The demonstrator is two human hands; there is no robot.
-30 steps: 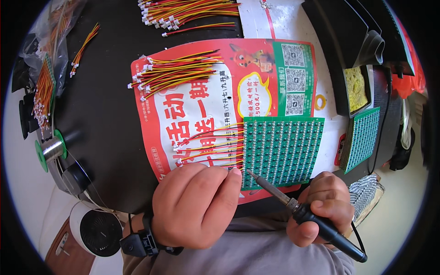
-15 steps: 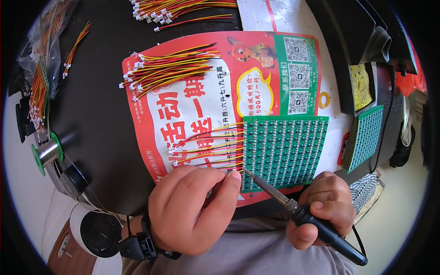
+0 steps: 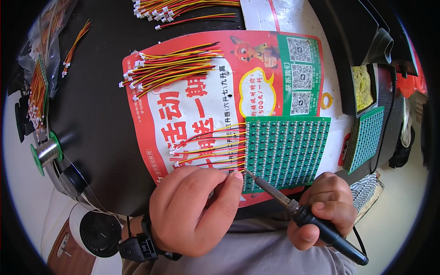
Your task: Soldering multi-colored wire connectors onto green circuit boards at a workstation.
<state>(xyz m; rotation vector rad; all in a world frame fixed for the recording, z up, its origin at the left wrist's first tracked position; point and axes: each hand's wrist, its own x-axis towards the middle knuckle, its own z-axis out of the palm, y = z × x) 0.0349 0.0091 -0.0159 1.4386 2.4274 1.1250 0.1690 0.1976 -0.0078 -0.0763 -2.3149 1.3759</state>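
A green panel of small circuit boards [image 3: 286, 153] lies on a red and white printed sheet [image 3: 144, 133]. Along its left edge, several red, black and yellow connector wires [image 3: 215, 149] run out to white plugs. My left hand [image 3: 197, 206] is closed in a pinch on a connector wire at the panel's lower left edge; the fingers hide most of it. In my right hand [image 3: 327, 211] is a black soldering iron [image 3: 316, 224], gripped by its handle. The iron's tip meets the panel's left edge, right beside my left fingertips.
A bundle of connector wires [image 3: 176, 66] rests on the sheet, with another pile [image 3: 183, 9] beyond. At left stand a solder spool [image 3: 47, 152] and a bag of wires [image 3: 39, 91]. Rightward are a yellow sponge in a holder [image 3: 362, 89], stacked green panels [image 3: 365, 140] and a tape ring [image 3: 326, 101].
The panel, sheet and both hands appear shifted very slightly to the right in the picture. The iron's tip stays at the same edge, and both grips are the same.
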